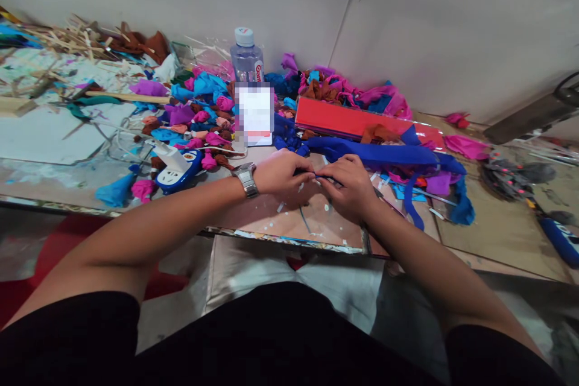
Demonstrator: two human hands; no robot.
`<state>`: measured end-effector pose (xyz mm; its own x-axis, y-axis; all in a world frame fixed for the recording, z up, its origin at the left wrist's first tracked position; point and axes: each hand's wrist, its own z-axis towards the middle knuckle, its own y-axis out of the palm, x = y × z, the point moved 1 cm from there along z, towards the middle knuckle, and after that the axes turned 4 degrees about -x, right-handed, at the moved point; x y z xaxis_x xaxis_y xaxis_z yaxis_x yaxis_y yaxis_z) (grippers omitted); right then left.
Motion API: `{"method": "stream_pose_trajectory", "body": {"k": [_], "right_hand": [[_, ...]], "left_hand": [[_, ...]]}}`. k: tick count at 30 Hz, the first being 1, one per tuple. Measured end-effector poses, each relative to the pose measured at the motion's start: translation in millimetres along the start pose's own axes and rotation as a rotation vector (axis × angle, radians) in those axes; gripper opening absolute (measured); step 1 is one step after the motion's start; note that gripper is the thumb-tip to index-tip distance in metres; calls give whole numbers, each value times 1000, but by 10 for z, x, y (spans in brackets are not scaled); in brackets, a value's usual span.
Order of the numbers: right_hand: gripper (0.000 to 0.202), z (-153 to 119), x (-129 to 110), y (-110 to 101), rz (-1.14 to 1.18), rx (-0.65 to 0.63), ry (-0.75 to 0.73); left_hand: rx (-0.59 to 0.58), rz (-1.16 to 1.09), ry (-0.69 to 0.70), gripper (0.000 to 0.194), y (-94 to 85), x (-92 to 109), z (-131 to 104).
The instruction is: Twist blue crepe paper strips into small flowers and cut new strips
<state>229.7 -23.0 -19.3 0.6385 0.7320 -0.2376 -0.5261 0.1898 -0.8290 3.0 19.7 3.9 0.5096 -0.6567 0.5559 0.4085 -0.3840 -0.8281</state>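
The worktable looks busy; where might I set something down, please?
Best is the brown cardboard, between the blue scrap and the dark-blue object. The white board, left of the power strip, is mostly bare. Crumpled colored scraps crowd the bottle.

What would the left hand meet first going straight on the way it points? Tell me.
Probably the right hand: the left hand points toward it, with a thin dark-blue piece at their fingers. Exact depth is hard to judge.
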Motion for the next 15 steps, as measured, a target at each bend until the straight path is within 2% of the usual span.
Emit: {"method": "stream_pose_trajectory", "body": {"k": [15], "right_hand": [[5, -11, -33, -16, 7, 26, 26]], "left_hand": [[127, 318, 183, 30, 82, 7, -8]]}}
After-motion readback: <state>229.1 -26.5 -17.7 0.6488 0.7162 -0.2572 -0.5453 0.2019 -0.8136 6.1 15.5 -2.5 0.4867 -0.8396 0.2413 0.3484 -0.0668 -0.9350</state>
